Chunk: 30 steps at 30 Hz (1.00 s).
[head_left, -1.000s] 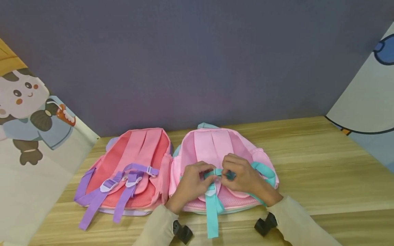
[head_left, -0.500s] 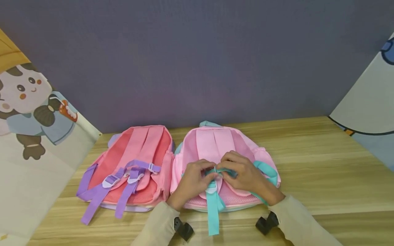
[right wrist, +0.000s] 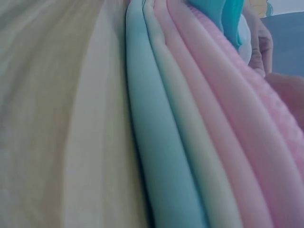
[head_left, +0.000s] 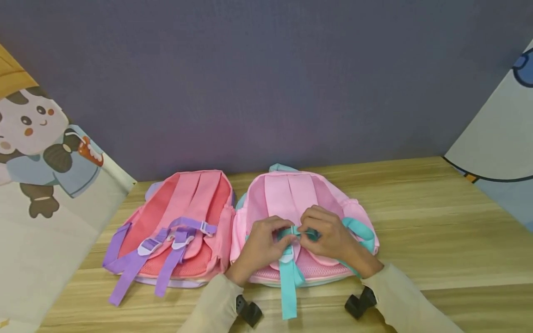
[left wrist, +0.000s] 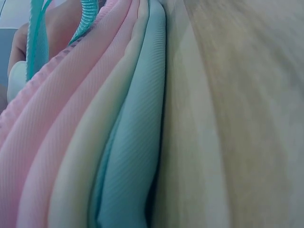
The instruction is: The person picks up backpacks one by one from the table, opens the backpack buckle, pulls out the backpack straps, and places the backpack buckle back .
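In the head view, a pink backpack (head_left: pixel 255 199) with teal trim lies with its back panel and shoulder straps upward. My left hand (head_left: pixel 259 245) pinches a teal webbing strap (head_left: pixel 307 233) beside a small clip (head_left: pixel 293 230). Just to the right, my right hand (head_left: pixel 329 236) pinches the same strap between thumb and fingers. Below them a white buckle (head_left: pixel 286 257) carries a hanging teal strap end (head_left: pixel 288 296). Both wrist views mostly show the pink and teal bag edge (left wrist: pixel 133 128); the fingertips are partly hidden there.
A coral backpack (head_left: pixel 170 203) with purple straps (head_left: pixel 128 277) lies close against the pink one on the left. Both rest on a wooden table (head_left: pixel 433 231). A dark grey partition (head_left: pixel 266 83) stands behind, with cartoon-printed walls on either side.
My right fingers went left to the clip half a second ago and are now drawn back slightly right along the strap. My left hand keeps its hold. The bags stay put.
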Available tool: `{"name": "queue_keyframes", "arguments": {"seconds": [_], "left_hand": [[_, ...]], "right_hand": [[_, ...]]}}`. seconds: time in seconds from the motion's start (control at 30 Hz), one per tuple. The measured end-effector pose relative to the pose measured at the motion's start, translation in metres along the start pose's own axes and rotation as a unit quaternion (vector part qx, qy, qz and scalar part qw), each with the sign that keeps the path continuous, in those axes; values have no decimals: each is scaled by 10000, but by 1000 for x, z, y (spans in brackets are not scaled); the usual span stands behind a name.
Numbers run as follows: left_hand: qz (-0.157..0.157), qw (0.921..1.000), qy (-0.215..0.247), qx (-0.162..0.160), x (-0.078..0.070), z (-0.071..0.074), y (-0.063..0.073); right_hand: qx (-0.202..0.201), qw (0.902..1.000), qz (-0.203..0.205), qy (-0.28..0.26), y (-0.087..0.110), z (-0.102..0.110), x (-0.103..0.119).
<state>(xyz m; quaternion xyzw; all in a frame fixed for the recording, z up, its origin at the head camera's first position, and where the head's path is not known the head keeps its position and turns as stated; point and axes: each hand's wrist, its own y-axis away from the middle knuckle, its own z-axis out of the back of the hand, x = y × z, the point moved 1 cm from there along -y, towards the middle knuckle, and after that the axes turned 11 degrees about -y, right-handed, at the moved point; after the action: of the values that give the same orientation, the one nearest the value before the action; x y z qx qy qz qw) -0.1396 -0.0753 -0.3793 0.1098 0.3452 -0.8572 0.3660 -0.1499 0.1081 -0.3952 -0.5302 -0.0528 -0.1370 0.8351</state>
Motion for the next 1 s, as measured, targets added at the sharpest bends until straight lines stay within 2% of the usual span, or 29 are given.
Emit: {"name": "queue_keyframes", "arguments": {"seconds": [0.33, 0.53, 0.7, 0.87, 1.0], "left_hand": [[-5, 10000, -13, 48, 0, -2, 2], [35, 9999, 7, 101, 0, -2, 2], [153, 9997, 28, 160, 0, -1, 2], [158, 9998, 9, 87, 1, -1, 2], [65, 10000, 17, 32, 1, -2, 1]], "right_hand": [[-48, 9997, -63, 246, 3, -3, -1], [239, 9994, -191, 137, 2, -1, 1], [421, 9990, -111, 38, 2, 1, 1], [280, 9995, 144, 61, 2, 1, -1], [-37, 9996, 280, 3, 3, 0, -2]]}}
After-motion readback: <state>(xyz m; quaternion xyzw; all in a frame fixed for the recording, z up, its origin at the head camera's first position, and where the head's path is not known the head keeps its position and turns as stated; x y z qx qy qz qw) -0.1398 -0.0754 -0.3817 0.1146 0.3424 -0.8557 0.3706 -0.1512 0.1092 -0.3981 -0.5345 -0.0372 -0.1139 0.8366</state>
